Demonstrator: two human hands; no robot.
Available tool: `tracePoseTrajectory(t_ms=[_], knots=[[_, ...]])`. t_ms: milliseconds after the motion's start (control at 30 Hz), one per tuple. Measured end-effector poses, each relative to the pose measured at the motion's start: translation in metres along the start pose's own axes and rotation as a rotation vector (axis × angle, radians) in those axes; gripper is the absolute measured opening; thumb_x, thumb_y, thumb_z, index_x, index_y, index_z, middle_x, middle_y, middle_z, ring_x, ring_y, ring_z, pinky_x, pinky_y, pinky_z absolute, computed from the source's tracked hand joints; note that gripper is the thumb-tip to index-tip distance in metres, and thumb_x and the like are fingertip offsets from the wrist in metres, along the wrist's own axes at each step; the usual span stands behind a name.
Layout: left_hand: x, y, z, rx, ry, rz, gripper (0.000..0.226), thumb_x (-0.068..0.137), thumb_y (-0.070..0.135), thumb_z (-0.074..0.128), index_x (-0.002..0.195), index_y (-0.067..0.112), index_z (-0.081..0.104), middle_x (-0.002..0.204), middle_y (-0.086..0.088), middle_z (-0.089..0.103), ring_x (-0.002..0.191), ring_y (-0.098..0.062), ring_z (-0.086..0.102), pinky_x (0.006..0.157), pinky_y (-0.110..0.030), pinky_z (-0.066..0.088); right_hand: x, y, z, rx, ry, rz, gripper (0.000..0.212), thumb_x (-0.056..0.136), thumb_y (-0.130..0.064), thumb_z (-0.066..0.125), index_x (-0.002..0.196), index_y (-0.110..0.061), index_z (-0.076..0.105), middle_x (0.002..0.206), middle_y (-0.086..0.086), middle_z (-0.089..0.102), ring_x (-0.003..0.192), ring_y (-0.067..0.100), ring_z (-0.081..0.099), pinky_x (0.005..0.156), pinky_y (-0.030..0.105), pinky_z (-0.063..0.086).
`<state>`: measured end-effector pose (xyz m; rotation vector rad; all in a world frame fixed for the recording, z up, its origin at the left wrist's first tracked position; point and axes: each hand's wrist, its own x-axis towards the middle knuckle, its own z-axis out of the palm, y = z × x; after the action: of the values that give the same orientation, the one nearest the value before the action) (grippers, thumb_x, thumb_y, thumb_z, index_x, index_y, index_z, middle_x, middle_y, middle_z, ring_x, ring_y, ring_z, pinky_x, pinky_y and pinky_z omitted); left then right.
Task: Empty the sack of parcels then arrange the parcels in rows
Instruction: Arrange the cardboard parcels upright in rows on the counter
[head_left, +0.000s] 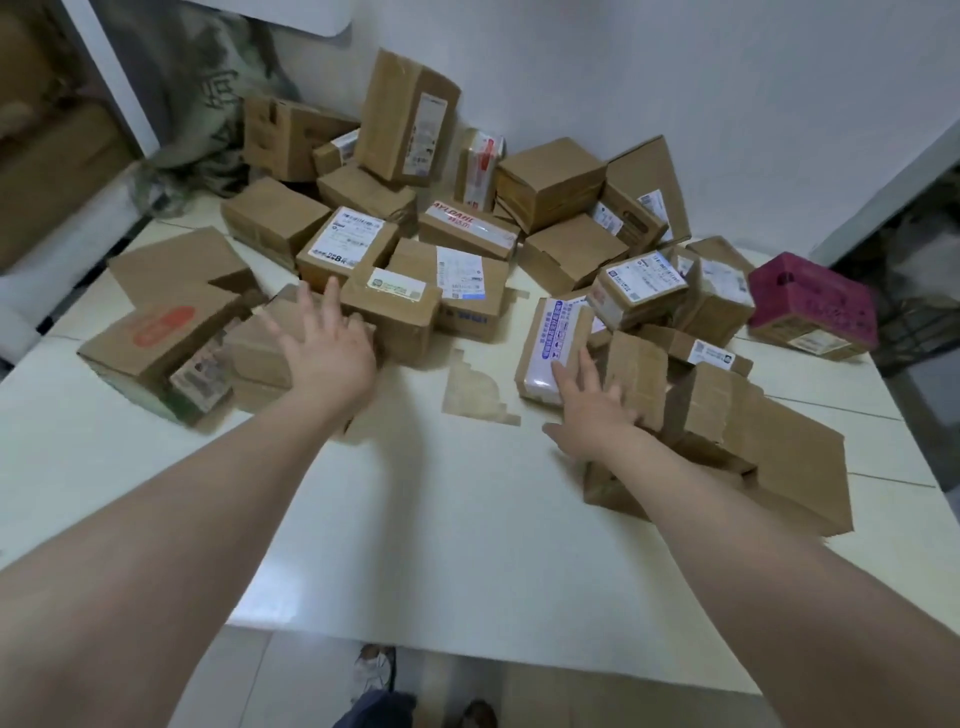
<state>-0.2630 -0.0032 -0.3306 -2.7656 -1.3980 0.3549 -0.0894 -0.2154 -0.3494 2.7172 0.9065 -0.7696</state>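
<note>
Several brown cardboard parcels lie in a loose heap across the far half of the white table (467, 519). The grey-green sack (218, 104) lies slumped at the back left against the wall. My left hand (327, 345) reaches forward with fingers spread, over a plain brown parcel (260, 348) at the left of the heap. My right hand (589, 405) has straight fingers touching a white-wrapped parcel with blue print (553, 343), beside a small brown box (636, 382). Neither hand holds anything.
A magenta box (810, 306) sits at the table's far right edge. A large box with an orange mark (161, 332) lies at the left. A tall parcel (408, 117) leans on the back wall. Shoes (374, 670) show on the floor below the near edge.
</note>
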Motion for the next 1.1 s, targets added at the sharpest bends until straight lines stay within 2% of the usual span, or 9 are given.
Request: tracePoseTrajectory(t_ms=[167,267,433,533,633,800,900,1000,1100], knots=[[0.024,0.048,-0.015,-0.098,0.045,0.259,0.078,0.084,0.013,0.047,0.154,0.027,0.017,0.164,-0.002,-0.012,0.148,-0.032,-0.021,0.11,-0.07,-0.012,0.012,0.006,-0.007,0.041,0.032,-0.006,0.096,0.093,-0.044,0.054,0.15,-0.032,-0.022,0.157,-0.012,-0.03,0.14,0.03,0.033,0.103,0.056,0.036],[0.023,0.094,-0.017,-0.129,0.042,0.402,0.073,0.092,0.028,0.049,0.155,0.032,0.012,0.163,-0.002,-0.014,0.148,-0.032,-0.021,0.11,-0.07,-0.011,0.011,0.028,-0.006,0.098,0.003,0.084,0.092,0.093,-0.047,0.051,0.151,-0.032,-0.019,0.162,-0.01,-0.014,0.143,0.029,0.029,0.107,0.059,0.027],[0.021,0.173,-0.039,-0.162,-0.007,0.556,0.078,0.093,0.035,0.05,0.156,0.033,0.003,0.164,-0.004,-0.013,0.148,-0.033,-0.02,0.11,-0.071,-0.011,0.007,0.07,-0.02,0.145,0.05,0.136,0.069,0.095,-0.047,0.049,0.152,-0.022,0.02,0.158,0.004,0.02,0.137,0.033,0.036,0.104,0.05,0.038],[0.021,0.221,-0.055,-0.154,0.009,0.612,0.075,0.096,0.046,0.046,0.156,0.032,0.004,0.164,-0.004,-0.011,0.148,-0.033,-0.019,0.11,-0.07,-0.011,0.01,0.098,-0.04,0.184,0.177,0.156,0.051,0.097,-0.041,0.046,0.142,-0.018,0.043,0.143,0.007,0.045,0.127,0.03,0.047,0.097,0.039,0.044],[0.025,0.268,-0.061,-0.141,0.039,0.618,0.074,0.096,0.052,0.044,0.156,0.03,0.005,0.164,-0.005,-0.009,0.148,-0.033,-0.018,0.111,-0.07,-0.009,0.019,0.135,-0.059,0.217,0.34,0.072,0.042,0.096,-0.038,0.049,0.133,-0.021,0.054,0.135,0.005,0.055,0.123,0.027,0.051,0.098,0.036,0.044],[0.046,0.358,-0.065,-0.184,0.02,0.545,0.079,0.094,0.048,0.051,0.156,0.03,0.005,0.164,-0.006,-0.007,0.149,-0.032,-0.016,0.112,-0.069,-0.009,0.055,0.224,-0.082,0.095,0.332,-0.058,0.056,0.095,-0.042,0.051,0.147,-0.03,0.035,0.157,-0.001,0.026,0.142,0.029,0.023,0.112,0.043,0.03],[0.064,0.403,-0.064,-0.28,-0.045,0.381,0.086,0.092,0.052,0.054,0.156,0.029,0.001,0.164,-0.008,-0.011,0.149,-0.034,-0.016,0.115,-0.066,-0.001,0.09,0.266,-0.091,-0.01,0.337,-0.134,0.065,0.093,-0.047,0.052,0.15,-0.036,0.024,0.163,-0.006,0.002,0.149,0.027,-0.001,0.116,0.053,0.018],[0.075,0.419,-0.049,-0.343,-0.143,0.2,0.091,0.089,0.056,0.057,0.155,0.029,0.0,0.163,-0.01,-0.013,0.147,-0.038,-0.019,0.115,-0.067,0.004,0.122,0.279,-0.098,-0.039,0.299,-0.302,0.069,0.092,-0.048,0.054,0.151,-0.043,0.018,0.163,-0.009,-0.009,0.149,0.026,-0.013,0.116,0.059,0.004],[0.067,0.425,-0.037,-0.287,-0.115,0.18,0.083,0.086,0.049,0.062,0.151,0.027,0.016,0.159,-0.013,0.006,0.147,-0.041,-0.003,0.114,-0.064,0.018,0.143,0.282,-0.095,0.018,0.15,-0.282,0.074,0.092,-0.047,0.054,0.152,-0.041,0.011,0.161,-0.009,-0.02,0.147,0.03,-0.022,0.116,0.064,0.004]])
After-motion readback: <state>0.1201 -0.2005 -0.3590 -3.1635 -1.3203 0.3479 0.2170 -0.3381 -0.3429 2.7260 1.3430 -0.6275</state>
